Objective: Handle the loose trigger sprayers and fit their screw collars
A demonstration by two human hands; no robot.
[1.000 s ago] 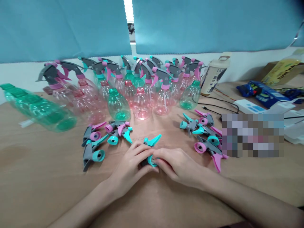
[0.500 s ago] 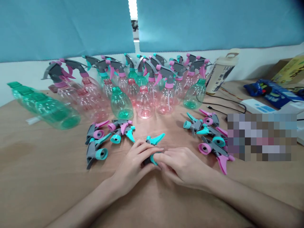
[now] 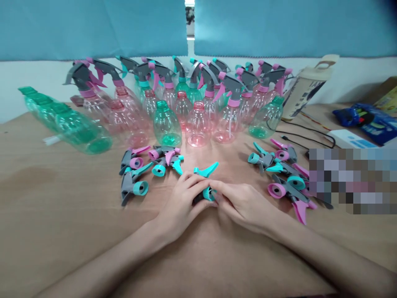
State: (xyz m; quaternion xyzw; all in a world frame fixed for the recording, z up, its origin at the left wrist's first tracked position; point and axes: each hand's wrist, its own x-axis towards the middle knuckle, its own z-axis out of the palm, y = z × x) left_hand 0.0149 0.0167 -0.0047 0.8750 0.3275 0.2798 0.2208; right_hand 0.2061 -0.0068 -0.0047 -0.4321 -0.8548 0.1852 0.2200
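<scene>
My left hand is closed around a grey and turquoise trigger spray head, its turquoise collar facing right. My right hand is closed too, with thumb and fingertips pinched at the collar's opening. Whatever lies between those fingertips is too small and covered to make out. Left of my hands lie several loose spray heads, grey with pink or turquoise parts. More spray heads lie in a group to the right. Part of the held spray head's body is hidden under my left fingers.
Behind the spray heads stand several pink bottles and green bottles, many topped with spray heads. Nested green bottles lie at the left. To the right are a tall tumbler, a black cable, a blue packet and a blurred-out patch.
The view has shifted, so bottles and spray heads appear higher and further right. My right fingers have moved slightly off the collar, and more of its opening shows. My left hand keeps its hold.
</scene>
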